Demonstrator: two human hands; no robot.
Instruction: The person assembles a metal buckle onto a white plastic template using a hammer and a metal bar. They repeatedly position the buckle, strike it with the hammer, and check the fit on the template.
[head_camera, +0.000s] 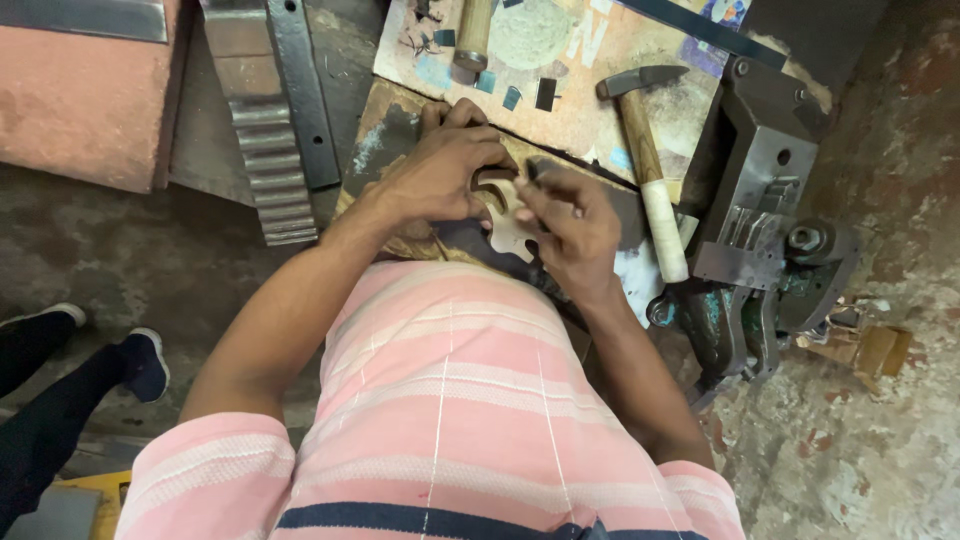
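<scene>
A rough workshop: a hammer (645, 150), a metal vise (765, 215) and a worn concrete floor (130, 260).

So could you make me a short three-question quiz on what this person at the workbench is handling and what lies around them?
1. True or false: both hands, the left hand and the right hand, are on the pale flat wooden cut-out piece.
2. Which tool lies just right of the right hand? A) the wooden-handled hammer with a dark metal head B) a saw C) a paintbrush
3. Fill in: the grey metal bench vice stands to the ____ of the hammer.

Key: 1 true; 2 A; 3 right.
</scene>
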